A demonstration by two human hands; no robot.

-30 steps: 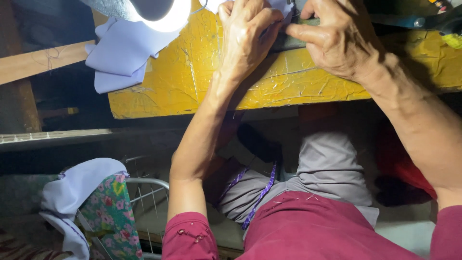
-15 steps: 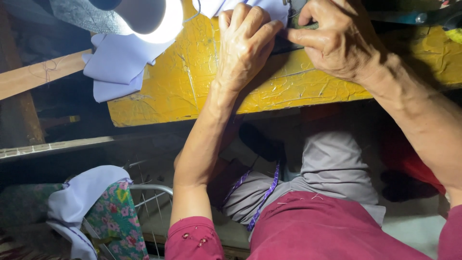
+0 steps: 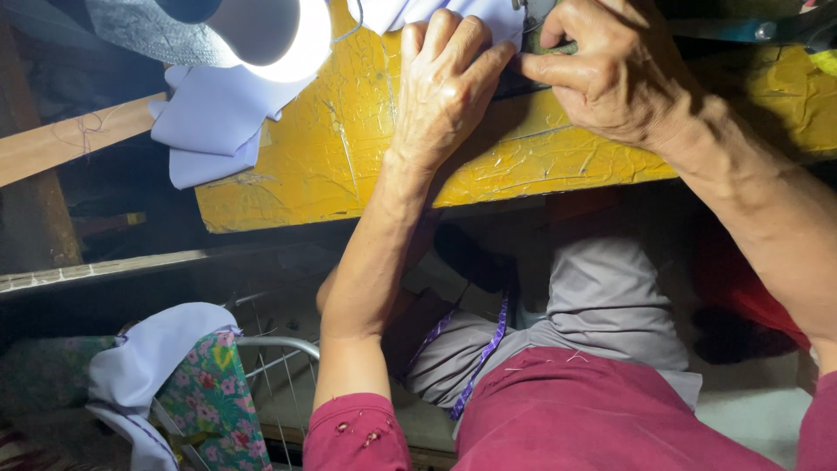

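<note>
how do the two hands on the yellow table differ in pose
The left hand lies flat, palm down, fingers together, pressing the pale cloth onto the yellow table. The right hand is curled, thumb and fingers pinched at the cloth edge by a dark metal part whose kind is unclear. The left forearm runs almost straight up the picture; the right comes in slanting from the lower right. Both are bare and rest near the table's far side.

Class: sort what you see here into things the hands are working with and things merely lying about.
In use: left hand pressing white cloth on the yellow table; right hand beside it; lamp.
Lying about: pale cloth pile, floral fabric, wire basket, wooden strip.
</note>
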